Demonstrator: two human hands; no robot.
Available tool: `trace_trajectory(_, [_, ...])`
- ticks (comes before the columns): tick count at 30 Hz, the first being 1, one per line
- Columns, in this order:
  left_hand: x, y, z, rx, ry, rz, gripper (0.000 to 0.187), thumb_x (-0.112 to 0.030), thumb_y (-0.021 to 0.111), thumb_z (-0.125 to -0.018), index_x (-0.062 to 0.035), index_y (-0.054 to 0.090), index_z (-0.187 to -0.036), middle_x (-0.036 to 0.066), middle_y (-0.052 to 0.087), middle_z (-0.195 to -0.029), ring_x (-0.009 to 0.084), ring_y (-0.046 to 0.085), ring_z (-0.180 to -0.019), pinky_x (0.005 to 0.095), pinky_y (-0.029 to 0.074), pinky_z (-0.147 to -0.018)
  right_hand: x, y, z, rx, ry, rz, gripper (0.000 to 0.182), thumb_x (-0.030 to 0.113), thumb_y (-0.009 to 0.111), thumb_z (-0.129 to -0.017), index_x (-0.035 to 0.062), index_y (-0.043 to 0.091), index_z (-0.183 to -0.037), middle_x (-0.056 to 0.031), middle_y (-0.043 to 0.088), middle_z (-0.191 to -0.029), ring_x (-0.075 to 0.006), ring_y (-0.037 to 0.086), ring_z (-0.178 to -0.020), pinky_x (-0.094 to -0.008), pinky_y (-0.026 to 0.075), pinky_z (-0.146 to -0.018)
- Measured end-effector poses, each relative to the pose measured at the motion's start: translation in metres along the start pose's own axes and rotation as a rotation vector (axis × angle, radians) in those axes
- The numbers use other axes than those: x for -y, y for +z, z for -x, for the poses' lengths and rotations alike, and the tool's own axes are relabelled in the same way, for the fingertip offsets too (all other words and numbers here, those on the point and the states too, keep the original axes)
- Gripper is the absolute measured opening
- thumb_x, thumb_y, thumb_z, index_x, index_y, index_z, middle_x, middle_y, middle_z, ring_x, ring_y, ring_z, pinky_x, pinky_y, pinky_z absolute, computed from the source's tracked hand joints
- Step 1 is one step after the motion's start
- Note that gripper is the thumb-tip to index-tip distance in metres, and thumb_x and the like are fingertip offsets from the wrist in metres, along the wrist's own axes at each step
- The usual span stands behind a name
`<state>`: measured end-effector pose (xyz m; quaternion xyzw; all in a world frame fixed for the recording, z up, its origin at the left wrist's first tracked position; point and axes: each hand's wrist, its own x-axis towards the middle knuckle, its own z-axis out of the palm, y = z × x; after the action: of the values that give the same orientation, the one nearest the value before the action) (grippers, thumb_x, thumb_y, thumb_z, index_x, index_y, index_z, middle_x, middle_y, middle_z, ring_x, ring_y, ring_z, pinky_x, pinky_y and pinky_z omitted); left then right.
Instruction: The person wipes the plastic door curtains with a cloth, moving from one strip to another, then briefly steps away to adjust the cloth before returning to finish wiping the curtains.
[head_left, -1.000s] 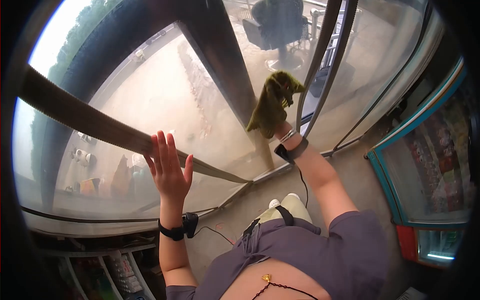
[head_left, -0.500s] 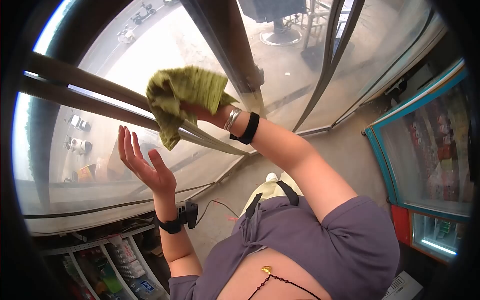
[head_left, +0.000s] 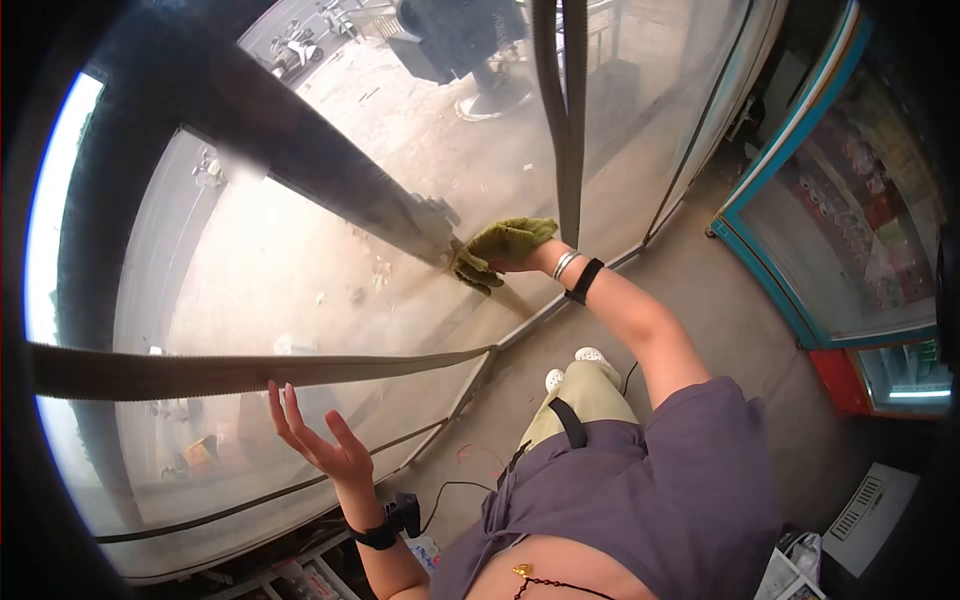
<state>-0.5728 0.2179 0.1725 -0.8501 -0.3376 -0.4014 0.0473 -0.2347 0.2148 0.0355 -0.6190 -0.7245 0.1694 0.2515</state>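
A crumpled olive-green cloth [head_left: 512, 238] covers most of my right hand [head_left: 515, 262], which has its fingers wrapped in it against the transparent panel, beside the lower end of a dark post [head_left: 350, 185]. Silver bracelets and a black band sit on that wrist. My left hand [head_left: 330, 445] is raised at the lower left, palm up and fingers spread, with nothing in it. Its fingertips are near a dark zipper-like strip [head_left: 250, 375] running across the panel. A black strap with a small device is on the left wrist.
A blue-framed glass-front cooler [head_left: 770, 265] stands at the right, with a red-based unit [head_left: 840, 382] below it. Shelves with goods [head_left: 310, 580] are at the lower left. A black cable [head_left: 440, 492] lies on the floor. Parked scooters [head_left: 295, 48] show outside.
My right hand and the cloth have moved right and down, closer to the post's lower end. My left hand has dropped lower. The camera view has shifted.
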Motion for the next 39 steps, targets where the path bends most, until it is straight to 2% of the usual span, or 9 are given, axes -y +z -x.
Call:
trace_trajectory(2, [-0.010,0.002,-0.006,-0.024,0.063,-0.041,0.041,-0.021,0.040,-0.091,0.0008,0.036,-0.125,0.019,0.034,-0.131,0.0330,0.033,-0.121,0.0437,0.030,-0.098,-0.015,-0.006,-0.015,-0.358,-0.514,0.889,0.035,0.032,0.060,-0.075,0.0219,0.055,-0.107,-0.0022,0.056,-0.106,-0.0212,0.054,-0.097,-0.0344,0.042,-0.084])
trace_trajectory(4, [-0.012,0.009,-0.014,-0.047,0.131,-0.019,0.042,-0.023,0.041,-0.090,0.0008,0.038,-0.124,0.022,0.034,-0.129,0.0364,0.035,-0.119,0.0473,0.029,-0.097,-0.010,-0.029,-0.037,-0.353,-0.286,0.345,0.039,0.035,0.058,-0.076,0.0208,0.052,-0.112,-0.0003,0.052,-0.113,-0.0208,0.049,-0.106,-0.0363,0.037,-0.092])
trace_trajectory(6, [-0.014,0.016,-0.026,-0.068,0.179,-0.061,0.041,-0.023,0.042,-0.089,0.0006,0.039,-0.123,0.022,0.035,-0.128,0.0358,0.036,-0.117,0.0470,0.029,-0.096,0.013,-0.073,-0.058,-1.066,-0.397,0.486,0.040,0.036,0.056,-0.077,0.0171,0.052,-0.112,-0.0011,0.052,-0.113,-0.0209,0.049,-0.107,-0.0375,0.036,-0.095])
trace_trajectory(14, [-0.067,0.041,-0.065,-0.092,0.370,-0.194,0.044,-0.020,0.049,-0.085,-0.0016,0.042,-0.123,0.020,0.034,-0.130,0.0356,0.032,-0.121,0.0524,0.024,-0.100,0.072,-0.226,-0.066,-0.827,-0.523,0.004,0.054,0.031,0.060,-0.074,0.0081,0.043,-0.120,-0.0115,0.051,-0.113,-0.0251,0.050,-0.105,-0.0391,0.039,-0.092])
trace_trajectory(21, [-0.132,0.084,-0.105,0.124,0.399,-0.206,0.061,-0.024,0.058,-0.078,-0.0020,0.033,-0.130,0.021,0.024,-0.137,0.0387,0.020,-0.128,0.0557,0.016,-0.102,0.155,-0.321,-0.034,-1.453,-0.456,0.511,0.066,0.028,0.052,-0.081,-0.0101,0.024,-0.127,-0.0337,0.018,-0.133,-0.0511,0.006,-0.126,-0.0585,-0.004,-0.100])
trace_trajectory(26, [-0.171,0.124,-0.120,0.116,0.531,-0.277,0.068,-0.035,0.056,-0.079,-0.0010,0.030,-0.132,0.016,0.026,-0.139,0.0308,0.020,-0.131,0.0575,0.009,-0.102,0.081,-0.407,-0.012,-1.768,-0.568,0.824,0.057,0.027,0.043,-0.083,0.0006,0.029,-0.132,-0.0237,0.024,-0.136,-0.0408,0.018,-0.127,-0.0535,0.010,-0.103])
trace_trajectory(28, [-0.189,0.152,-0.121,-0.036,0.565,-0.484,0.068,-0.044,0.051,-0.080,-0.0042,0.032,-0.133,0.010,0.028,-0.139,0.0230,0.023,-0.130,0.0568,-0.001,-0.102,0.051,-0.417,-0.027,-1.542,-0.394,0.740,0.048,0.033,0.047,-0.083,0.0147,0.042,-0.127,-0.0236,0.004,-0.143,-0.0376,-0.005,-0.133,-0.0548,-0.013,-0.101])
trace_trajectory(34, [-0.240,0.182,-0.167,-0.025,0.263,-0.280,0.063,-0.034,0.055,-0.078,-0.0032,0.036,-0.130,0.013,0.029,-0.138,0.0238,0.026,-0.129,0.0545,0.004,-0.104,0.034,-0.385,-0.023,-1.436,-0.631,0.754,0.051,0.024,0.054,-0.078,0.0108,0.043,-0.126,-0.0225,0.026,-0.133,-0.0363,0.018,-0.126,-0.0514,0.004,-0.104])
trace_trajectory(39, [-0.234,0.187,-0.172,-0.095,0.180,-0.296,0.060,-0.024,0.060,-0.075,-0.0030,0.039,-0.127,0.016,0.030,-0.136,0.0260,0.027,-0.129,0.0546,0.009,-0.103,0.010,-0.372,-0.019,-1.618,-0.775,-0.126,0.030,0.022,0.055,-0.077,0.0050,0.054,-0.102,-0.0082,0.034,-0.095,-0.0220,0.033,-0.090,-0.0337,0.029,-0.080])
